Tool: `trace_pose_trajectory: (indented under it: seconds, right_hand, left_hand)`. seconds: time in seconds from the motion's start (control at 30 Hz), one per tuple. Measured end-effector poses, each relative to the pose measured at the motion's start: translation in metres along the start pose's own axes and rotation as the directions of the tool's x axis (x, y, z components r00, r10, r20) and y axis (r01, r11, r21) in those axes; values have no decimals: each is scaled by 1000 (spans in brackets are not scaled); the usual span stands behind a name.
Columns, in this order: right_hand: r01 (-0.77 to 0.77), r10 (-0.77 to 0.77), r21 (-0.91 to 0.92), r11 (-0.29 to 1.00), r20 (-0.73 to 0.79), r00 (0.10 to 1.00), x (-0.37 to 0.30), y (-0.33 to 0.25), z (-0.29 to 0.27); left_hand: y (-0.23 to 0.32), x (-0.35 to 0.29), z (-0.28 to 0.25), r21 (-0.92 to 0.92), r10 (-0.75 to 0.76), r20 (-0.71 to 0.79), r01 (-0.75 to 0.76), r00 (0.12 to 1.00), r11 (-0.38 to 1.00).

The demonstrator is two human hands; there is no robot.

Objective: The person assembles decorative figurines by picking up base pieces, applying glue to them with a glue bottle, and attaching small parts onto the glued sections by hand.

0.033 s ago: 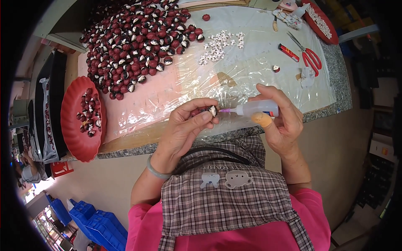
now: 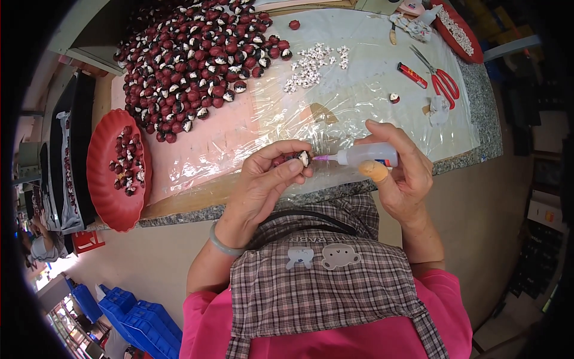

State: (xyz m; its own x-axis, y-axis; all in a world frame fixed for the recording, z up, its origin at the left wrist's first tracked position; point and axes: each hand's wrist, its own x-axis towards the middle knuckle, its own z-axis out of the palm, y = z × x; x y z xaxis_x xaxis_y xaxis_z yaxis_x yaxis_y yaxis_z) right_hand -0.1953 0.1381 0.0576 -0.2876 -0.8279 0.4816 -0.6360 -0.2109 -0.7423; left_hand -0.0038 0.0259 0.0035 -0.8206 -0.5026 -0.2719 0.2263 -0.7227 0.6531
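Gluing step in hand, judging by the pose. Left hand [image 2: 263, 179] pinched shut on a small dark-red piece [image 2: 294, 159] with a white end, thumb and fingertips clamped around it, held up just over the near edge of the table [image 2: 472, 78]. Right hand [image 2: 403, 170] wrapped around a small clear squeeze bottle [image 2: 365, 155], fingers closed on its body, thumb with a tan wrap underneath. Bottle lying level, thin purple nozzle aimed left and reaching almost to the white end of the piece; cannot tell whether tip and piece actually touch.

Far left on the plastic sheet [image 2: 335, 113], a big heap of red-and-white pieces [image 2: 191, 54]. Right of the heap, a loose scatter of small white bits [image 2: 311, 63]. At the left edge, a red plate [image 2: 101, 179] with a handful of the same pieces. Far right, red-handled scissors [image 2: 439, 78], a small red bar-shaped thing [image 2: 412, 75], and one stray piece [image 2: 394, 97] near them.

Next move likely calls for a steady nozzle, a light squeeze and only a small drop, with the pinched piece kept still and fingertips kept clear of the wet spot.
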Motion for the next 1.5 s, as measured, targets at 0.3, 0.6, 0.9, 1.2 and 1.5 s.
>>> trace_pose_trajectory:
  seconds: [0.3,0.6,0.9,1.2,1.5]
  right_hand:
    - [111,-108,-60,992,49,993,6,-2,-1]
    - [-211,206,401,891,58,977,3,19,-6]
    - [-618,518,571,541,353,779,29,66,6]
    - [-147,181,-313,938,85,980,78,98,43]
    - [-99,199,-409,907,212,957,87,88,49]
  left_hand:
    - [2,2,2,-1,-14,-6,14,1000,1000]
    - [4,1,-7,-27,18,5,-18,1000,999]
    - [9,-2,-18,-40,40,-39,-42,998,998]
    - [12,-2,-19,-50,18,-44,-20,999,999]
    - [13,-6,-17,-10,46,-89,-47,995,999]
